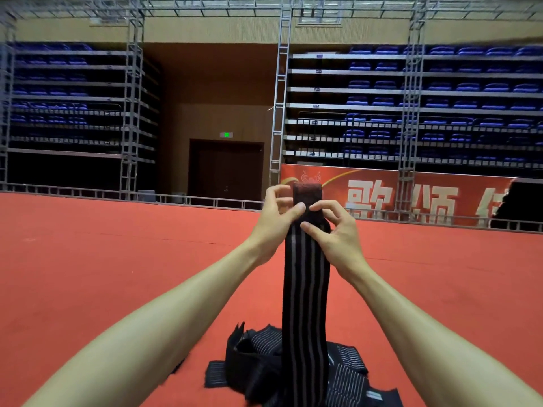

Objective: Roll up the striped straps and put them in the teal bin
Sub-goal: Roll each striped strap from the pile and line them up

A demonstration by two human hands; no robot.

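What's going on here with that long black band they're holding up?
A person holds one long striped strap up in front of them. The left hand and right hand both pinch it near its top end, seemingly to start rolling it. The rest of it hangs down to a loose pile of straps lying on the red floor. None of the pile looks rolled yet, and no teal bin is in view.

Red banner (390,183) behind right hand (338,233): white "歌颂", third character cut off. Green sign (226,134) above left hand (273,218): unreadable.
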